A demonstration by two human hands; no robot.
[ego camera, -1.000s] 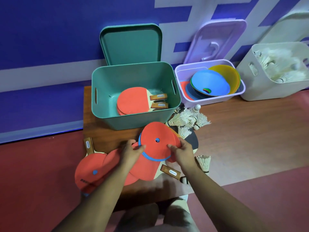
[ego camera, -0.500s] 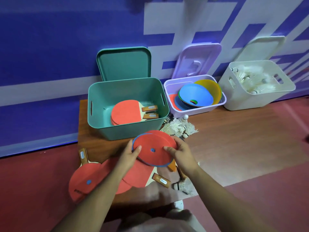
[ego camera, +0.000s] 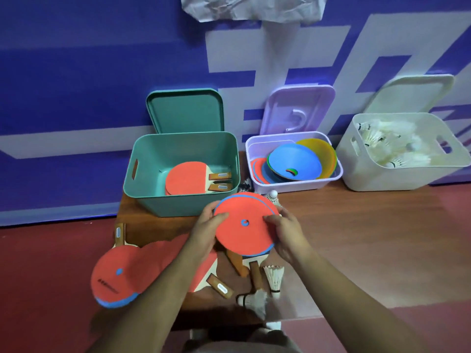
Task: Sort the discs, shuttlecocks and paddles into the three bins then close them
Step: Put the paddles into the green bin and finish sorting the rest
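My left hand (ego camera: 206,230) and my right hand (ego camera: 288,233) grip a stack of flat discs (ego camera: 246,222), red on top with a blue one under it, held above the low wooden table (ego camera: 132,217). Behind it stands the green bin (ego camera: 178,202) with red paddles (ego camera: 186,180) inside. The lilac bin (ego camera: 293,186) holds blue, red and yellow discs. The white bin (ego camera: 382,174) at the right holds shuttlecocks. More red paddles (ego camera: 114,273) and a blue disc lie on the table at lower left. Loose shuttlecocks (ego camera: 274,277) lie near my right wrist.
Three lids lean on the blue wall behind their bins: green (ego camera: 184,110), lilac (ego camera: 298,110) and white (ego camera: 413,95). Paddle handles (ego camera: 220,289) stick out under my arms. Another shuttlecock (ego camera: 273,194) lies between the green and lilac bins. Red floor surrounds the table.
Both hands have lifted the disc stack a little and brought it nearer the camera. My head has tilted up, so more wall and the white bin show.
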